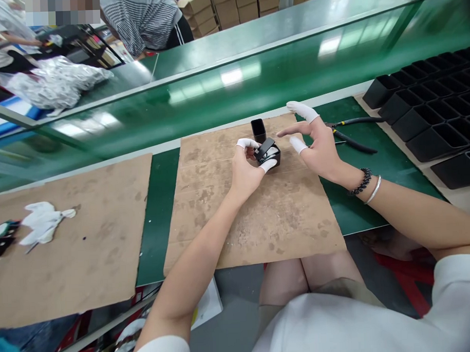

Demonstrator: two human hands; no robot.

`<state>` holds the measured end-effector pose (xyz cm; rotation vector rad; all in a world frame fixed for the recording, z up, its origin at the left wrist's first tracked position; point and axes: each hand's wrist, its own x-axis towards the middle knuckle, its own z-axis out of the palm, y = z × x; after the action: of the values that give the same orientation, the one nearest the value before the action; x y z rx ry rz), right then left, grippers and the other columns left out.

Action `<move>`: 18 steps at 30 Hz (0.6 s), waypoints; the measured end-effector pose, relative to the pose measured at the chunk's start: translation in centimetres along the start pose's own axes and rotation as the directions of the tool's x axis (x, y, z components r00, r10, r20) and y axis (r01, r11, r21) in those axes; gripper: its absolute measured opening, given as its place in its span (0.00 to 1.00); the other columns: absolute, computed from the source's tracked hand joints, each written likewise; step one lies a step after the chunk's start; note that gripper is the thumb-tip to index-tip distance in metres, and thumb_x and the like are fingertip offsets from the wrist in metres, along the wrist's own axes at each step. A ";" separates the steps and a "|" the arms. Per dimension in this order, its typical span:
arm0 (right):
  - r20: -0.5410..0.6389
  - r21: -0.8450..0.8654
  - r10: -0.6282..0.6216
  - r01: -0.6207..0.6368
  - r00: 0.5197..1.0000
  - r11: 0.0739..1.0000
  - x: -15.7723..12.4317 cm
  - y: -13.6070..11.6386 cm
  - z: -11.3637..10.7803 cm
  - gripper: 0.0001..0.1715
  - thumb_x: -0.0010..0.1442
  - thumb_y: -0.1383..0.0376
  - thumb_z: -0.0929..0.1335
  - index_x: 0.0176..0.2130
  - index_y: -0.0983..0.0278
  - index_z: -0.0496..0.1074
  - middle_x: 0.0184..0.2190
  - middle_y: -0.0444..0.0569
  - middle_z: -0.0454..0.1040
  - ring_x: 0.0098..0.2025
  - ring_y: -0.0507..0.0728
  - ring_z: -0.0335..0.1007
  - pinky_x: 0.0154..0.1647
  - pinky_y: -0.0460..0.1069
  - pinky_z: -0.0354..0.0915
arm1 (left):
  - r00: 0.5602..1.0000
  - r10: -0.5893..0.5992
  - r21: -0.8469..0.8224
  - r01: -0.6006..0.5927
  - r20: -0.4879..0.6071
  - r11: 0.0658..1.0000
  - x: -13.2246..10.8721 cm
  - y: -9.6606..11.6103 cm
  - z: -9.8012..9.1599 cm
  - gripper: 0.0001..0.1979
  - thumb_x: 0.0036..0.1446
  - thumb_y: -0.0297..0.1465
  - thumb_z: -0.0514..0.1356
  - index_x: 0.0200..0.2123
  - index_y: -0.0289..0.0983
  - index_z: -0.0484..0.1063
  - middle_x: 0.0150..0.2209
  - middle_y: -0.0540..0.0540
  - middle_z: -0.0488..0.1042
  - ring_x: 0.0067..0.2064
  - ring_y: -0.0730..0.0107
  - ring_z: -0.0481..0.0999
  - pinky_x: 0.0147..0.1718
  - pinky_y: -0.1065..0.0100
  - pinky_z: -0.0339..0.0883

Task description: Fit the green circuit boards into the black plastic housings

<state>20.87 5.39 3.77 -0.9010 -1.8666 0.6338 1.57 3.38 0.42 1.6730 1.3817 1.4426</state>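
My left hand grips a small black box-like part between thumb and forefinger, both wearing white finger cots. It rests on a brown cardboard sheet. My right hand hovers just right of the part, fingers spread and holding nothing, with white cots on the fingertips. A second small black square cup stands upright just behind the held part.
Black pliers lie on the green mat right of my right hand. Trays of black cups fill the right side. Another cardboard sheet with white cloth lies at left. A green conveyor runs behind; other people work beyond it.
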 end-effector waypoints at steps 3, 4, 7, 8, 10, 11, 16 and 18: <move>-0.012 0.148 -0.014 0.016 1.000 0.989 0.3 0.1 -0.1 0.39 0.61 0.67 0.67 0.68 0.57 0.60 0.48 0.48 0.83 0.57 0.64 0.78 0.63 0.64 0.70 | 0.999 -0.015 -0.094 0.019 0.035 0.995 0.4 -0.5 -0.1 0.26 0.42 0.28 0.74 0.40 0.41 0.64 0.41 0.50 0.74 0.40 0.70 0.74 0.43 0.65 0.68; 0.023 0.185 -0.016 0.012 1.000 0.983 0.3 0.2 -0.1 0.39 0.60 0.66 0.69 0.68 0.58 0.60 0.52 0.49 0.82 0.57 0.63 0.77 0.61 0.63 0.72 | 0.998 -0.019 -0.138 0.027 0.059 0.990 0.6 -0.7 -0.2 0.26 0.42 0.29 0.75 0.40 0.41 0.64 0.42 0.49 0.75 0.42 0.69 0.75 0.45 0.64 0.69; 0.124 0.169 -0.031 0.010 0.992 0.986 0.4 0.2 0.0 0.29 0.60 0.62 0.72 0.61 0.57 0.71 0.59 0.49 0.78 0.61 0.65 0.74 0.61 0.62 0.73 | 0.981 -0.042 -0.288 0.097 0.192 0.953 1.2 -1.1 -0.7 0.28 0.41 0.32 0.76 0.42 0.41 0.65 0.43 0.48 0.77 0.46 0.65 0.79 0.50 0.61 0.72; 0.143 0.136 -0.040 0.021 0.989 0.991 0.3 0.1 0.0 0.23 0.61 0.62 0.72 0.56 0.57 0.75 0.58 0.48 0.78 0.63 0.66 0.73 0.63 0.63 0.71 | 0.968 -0.050 -0.328 0.132 0.246 0.935 1.5 -1.2 -1.0 0.28 0.41 0.33 0.76 0.43 0.41 0.66 0.44 0.48 0.78 0.48 0.64 0.80 0.53 0.60 0.72; 0.169 0.079 -0.065 0.053 0.984 0.995 0.2 0.1 0.1 0.13 0.62 0.62 0.72 0.48 0.57 0.80 0.55 0.47 0.80 0.64 0.66 0.72 0.66 0.64 0.69 | 0.941 -0.061 -0.374 0.191 0.333 0.908 1.9 -1.3 -1.5 0.30 0.39 0.32 0.78 0.44 0.41 0.68 0.45 0.47 0.79 0.50 0.61 0.81 0.56 0.56 0.72; 0.176 0.058 -0.076 0.067 0.982 0.996 0.2 0.1 0.2 0.10 0.63 0.62 0.71 0.45 0.57 0.81 0.54 0.47 0.81 0.64 0.66 0.73 0.67 0.64 0.68 | 0.931 -0.064 -0.383 0.210 0.360 0.900 2.1 -1.3 -1.7 0.30 0.38 0.32 0.78 0.44 0.41 0.69 0.45 0.47 0.80 0.51 0.60 0.81 0.57 0.55 0.72; 0.173 -0.031 -0.123 0.130 0.977 0.991 -0.1 0.5 0.4 0.07 0.64 0.66 0.71 0.41 0.58 0.81 0.53 0.48 0.82 0.56 0.65 0.79 0.59 0.62 0.74 | 0.932 -0.068 -0.382 0.212 0.356 0.900 2.3 -0.6 -2.8 0.25 0.40 0.33 0.78 0.42 0.39 0.76 0.49 0.43 0.82 0.52 0.56 0.82 0.58 0.53 0.74; 0.189 -0.081 -0.153 0.171 0.970 0.982 -0.1 0.7 0.4 0.10 0.64 0.67 0.71 0.45 0.59 0.81 0.53 0.49 0.82 0.55 0.66 0.80 0.57 0.62 0.75 | 0.942 -0.087 -0.340 0.202 0.324 0.919 2.3 -0.3 -3.1 0.21 0.42 0.36 0.77 0.40 0.38 0.80 0.46 0.43 0.83 0.50 0.55 0.83 0.58 0.51 0.75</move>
<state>20.79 5.70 2.99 -0.7619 -2.1261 0.5440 -1.65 4.90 1.99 1.4399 0.9727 1.2091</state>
